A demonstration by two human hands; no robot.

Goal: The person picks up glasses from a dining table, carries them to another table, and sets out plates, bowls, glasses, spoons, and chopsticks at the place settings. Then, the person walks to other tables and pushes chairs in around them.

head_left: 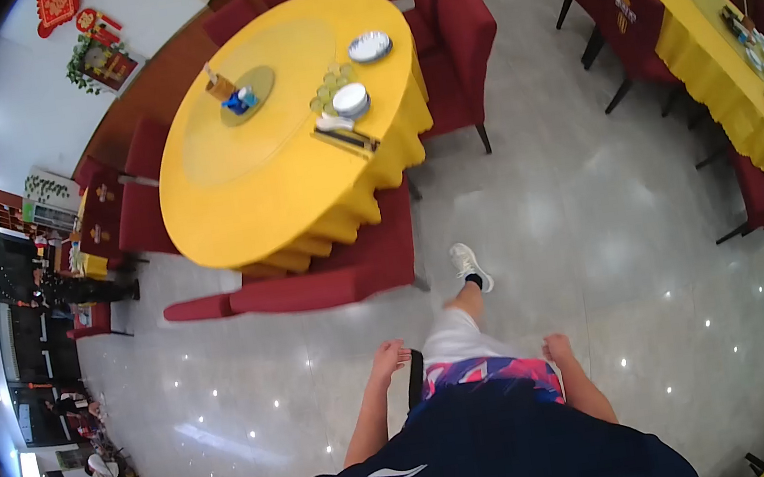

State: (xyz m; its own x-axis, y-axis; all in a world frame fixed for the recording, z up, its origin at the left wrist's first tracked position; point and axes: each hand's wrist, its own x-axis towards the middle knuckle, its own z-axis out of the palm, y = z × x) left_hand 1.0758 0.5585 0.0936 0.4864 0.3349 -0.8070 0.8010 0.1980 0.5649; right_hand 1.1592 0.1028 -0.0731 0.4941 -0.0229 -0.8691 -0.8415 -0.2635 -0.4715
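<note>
Near my waist on the left, my left hand (390, 360) has its fingers curled, against a dark flat object (415, 379) that I cannot identify. My right hand (557, 348) hangs by my right side, closed, with nothing visible in it. Ahead to the left stands a round table with a yellow cloth (252, 207). On it are stacked plates (370, 46), a white bowl (350, 100), several green cups (322, 98), dark utensils (347, 141) and a wooden holder (219, 88) beside blue items (238, 100).
A red chair (340, 283) is close in front of me, left of my forward foot (471, 265). Another red chair (463, 44) stands beyond. A second yellow table (702, 66) with dishes is at right. People (85, 289) are at far left. Grey tiled floor (549, 187) lies between the tables.
</note>
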